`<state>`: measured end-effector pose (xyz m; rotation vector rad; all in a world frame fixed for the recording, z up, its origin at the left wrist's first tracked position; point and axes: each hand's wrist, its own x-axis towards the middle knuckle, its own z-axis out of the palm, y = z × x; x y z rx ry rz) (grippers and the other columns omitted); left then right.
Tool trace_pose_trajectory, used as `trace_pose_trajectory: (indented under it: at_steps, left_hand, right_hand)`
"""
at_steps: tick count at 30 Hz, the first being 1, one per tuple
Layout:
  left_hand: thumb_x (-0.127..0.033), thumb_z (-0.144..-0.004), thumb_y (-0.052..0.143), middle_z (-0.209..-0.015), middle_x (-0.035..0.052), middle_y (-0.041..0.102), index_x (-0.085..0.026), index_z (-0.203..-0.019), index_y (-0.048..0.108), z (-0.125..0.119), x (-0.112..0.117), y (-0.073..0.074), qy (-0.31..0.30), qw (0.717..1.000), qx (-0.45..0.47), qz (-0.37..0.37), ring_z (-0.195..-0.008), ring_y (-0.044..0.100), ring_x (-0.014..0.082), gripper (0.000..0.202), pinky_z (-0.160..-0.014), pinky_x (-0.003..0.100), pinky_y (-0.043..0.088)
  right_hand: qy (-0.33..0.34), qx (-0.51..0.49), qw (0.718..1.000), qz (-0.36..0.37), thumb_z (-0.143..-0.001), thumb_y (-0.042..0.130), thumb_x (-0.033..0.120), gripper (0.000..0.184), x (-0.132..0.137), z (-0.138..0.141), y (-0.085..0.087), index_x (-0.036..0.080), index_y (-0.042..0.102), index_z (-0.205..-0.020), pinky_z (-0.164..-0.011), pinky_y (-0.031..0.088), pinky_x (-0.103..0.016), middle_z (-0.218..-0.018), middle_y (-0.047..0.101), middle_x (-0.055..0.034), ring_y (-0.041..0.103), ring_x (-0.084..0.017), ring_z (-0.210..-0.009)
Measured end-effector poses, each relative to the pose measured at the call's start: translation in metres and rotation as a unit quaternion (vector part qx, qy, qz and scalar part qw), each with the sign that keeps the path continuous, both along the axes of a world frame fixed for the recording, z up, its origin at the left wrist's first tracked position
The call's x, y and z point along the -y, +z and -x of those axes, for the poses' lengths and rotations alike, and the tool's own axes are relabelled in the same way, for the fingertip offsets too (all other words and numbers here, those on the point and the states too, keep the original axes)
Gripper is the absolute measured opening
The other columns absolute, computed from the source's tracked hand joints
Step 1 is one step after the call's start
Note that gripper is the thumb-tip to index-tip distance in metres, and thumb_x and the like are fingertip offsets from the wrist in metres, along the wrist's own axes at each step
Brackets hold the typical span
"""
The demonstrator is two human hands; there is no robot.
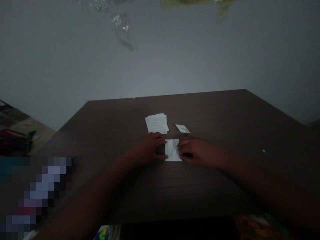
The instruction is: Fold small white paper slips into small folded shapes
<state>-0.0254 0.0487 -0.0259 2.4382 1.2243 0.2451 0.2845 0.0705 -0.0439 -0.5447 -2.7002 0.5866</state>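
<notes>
paper [173, 150] between both hands [155, 148]

On the bench [220, 113], a sheet [172, 151] lies in front of us, our left fingers [162, 156] at its left edge and our right fingers [185, 146] at its right. Behind it, a little to the left, we have a paper stack [157, 123]; behind it to the right, a slip [183, 128] — the two side by side, apart. A scrap [263, 151] lies well off to the right, and a wall [190, 60] stands behind the bench.
</notes>
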Motion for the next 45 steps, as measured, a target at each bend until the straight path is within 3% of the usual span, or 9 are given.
trace_pose_trajectory:
  at_steps: [6, 18, 31, 39, 45]
  left_hand:
    - [-0.036, -0.101, 0.099, -0.156, 0.0148, 0.078, -0.024, -0.148, 0.085, -0.001, 0.002, 0.0, 0.001, 1.0, -0.003, -0.01, -0.149, 0.073, 0.0412, 0.051, -0.135, 0.059, 0.06]
    - [-0.038, -0.1, 0.099, -0.157, 0.0144, 0.078, -0.026, -0.148, 0.085, -0.001, 0.0, -0.005, -0.009, 1.0, -0.005, -0.021, -0.148, 0.072, 0.0408, 0.051, -0.133, 0.058, 0.061]
    - [-0.033, -0.103, 0.099, -0.159, 0.0188, 0.078, -0.017, -0.153, 0.083, -0.006, 0.002, -0.002, -0.005, 0.998, -0.043, -0.037, -0.151, 0.072, 0.0421, 0.055, -0.133, 0.06, 0.061]
    - [-0.035, -0.103, 0.098, -0.155, 0.0165, 0.08, -0.02, -0.151, 0.085, -0.003, 0.0, -0.01, -0.016, 0.997, -0.026, -0.064, -0.147, 0.075, 0.0399, 0.052, -0.131, 0.057, 0.063]
    - [-0.035, -0.102, 0.098, -0.154, 0.0159, 0.081, -0.021, -0.149, 0.086, -0.004, 0.002, -0.007, -0.01, 0.998, -0.026, -0.064, -0.145, 0.076, 0.0396, 0.051, -0.129, 0.055, 0.065]
  right_hand:
    - [-0.024, 0.003, 1.0, 0.011, -0.104, 0.084, 0.018, 0.011, 0.003, 0.0, 0.0, 0.025, 0.088, -0.098, -0.101, 0.071, -0.044, -0.11, 0.088, -0.0085, 0.084, -0.029, -0.105]
    - [-0.039, 0.003, 0.999, -0.008, -0.109, 0.079, 0.018, 0.017, -0.002, 0.002, -0.005, 0.026, 0.089, -0.097, -0.101, 0.069, -0.043, -0.104, 0.087, -0.0072, 0.081, -0.026, -0.101]
    - [-0.14, 0.041, 0.989, -0.029, -0.113, 0.078, 0.017, 0.018, -0.018, 0.009, -0.012, 0.024, 0.091, -0.102, -0.107, 0.066, -0.048, -0.11, 0.089, -0.0108, 0.082, -0.031, -0.111]
    - [-0.182, 0.048, 0.981, -0.046, -0.115, 0.074, 0.019, 0.022, -0.025, 0.015, -0.019, 0.024, 0.092, -0.103, -0.114, 0.065, -0.049, -0.114, 0.088, -0.012, 0.081, -0.032, -0.12]
    - [-0.194, 0.067, 0.977, -0.059, -0.116, 0.072, 0.021, 0.02, -0.02, 0.014, -0.018, 0.024, 0.09, -0.108, -0.114, 0.067, -0.05, -0.118, 0.087, -0.0126, 0.081, -0.033, -0.12]
